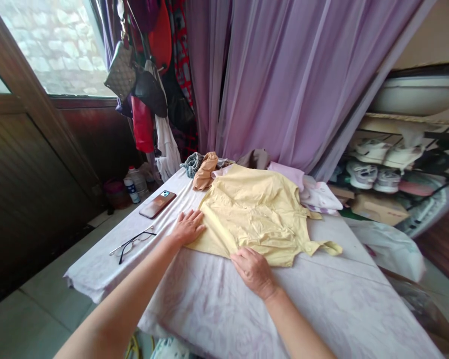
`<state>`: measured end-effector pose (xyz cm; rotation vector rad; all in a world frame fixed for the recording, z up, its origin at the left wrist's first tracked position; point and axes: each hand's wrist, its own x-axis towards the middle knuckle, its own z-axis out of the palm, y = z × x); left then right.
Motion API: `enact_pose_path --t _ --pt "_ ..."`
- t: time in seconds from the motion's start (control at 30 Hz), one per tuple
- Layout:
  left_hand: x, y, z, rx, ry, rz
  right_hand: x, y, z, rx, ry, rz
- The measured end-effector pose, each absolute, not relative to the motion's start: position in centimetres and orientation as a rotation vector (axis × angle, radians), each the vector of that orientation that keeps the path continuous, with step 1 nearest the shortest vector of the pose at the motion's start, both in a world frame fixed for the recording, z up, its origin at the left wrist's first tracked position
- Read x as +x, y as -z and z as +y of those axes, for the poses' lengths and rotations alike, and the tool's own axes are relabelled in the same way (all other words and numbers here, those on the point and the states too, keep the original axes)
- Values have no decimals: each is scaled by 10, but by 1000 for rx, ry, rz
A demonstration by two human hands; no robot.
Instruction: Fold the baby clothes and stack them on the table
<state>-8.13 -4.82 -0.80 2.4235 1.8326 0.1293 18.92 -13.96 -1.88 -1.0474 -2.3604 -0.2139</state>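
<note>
A pale yellow sleeveless garment (254, 209) lies spread on the cloth-covered table, partly wrinkled. Its straps (324, 247) stick out toward the right. My left hand (188, 227) rests flat at the garment's left edge, fingers spread and palm down. Along the near edge, my right hand (252, 269) has its fingers curled and pressed together on the yellow fabric. Its fingertips are partly hidden. A fold line runs up the fabric between the two hands.
A phone (157, 204) and eyeglasses (132, 243) lie on the table's left side. Behind the garment are a brown cloth bundle (205, 172) and folded light clothes (320, 194). Purple curtains (277, 85) hang at the back. Shelves with shoes (374, 174) stand right.
</note>
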Motion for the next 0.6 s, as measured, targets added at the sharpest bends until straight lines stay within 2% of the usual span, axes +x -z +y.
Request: enact_pose_path --t 0.33,0.6 --pt "-85 8 -57 2501 -240 1631 188 15 -145 -1184 63 -2334" --pt "-89 10 -63 2500 -458 1565 161 -50 -67 -1520 -46 -2344"
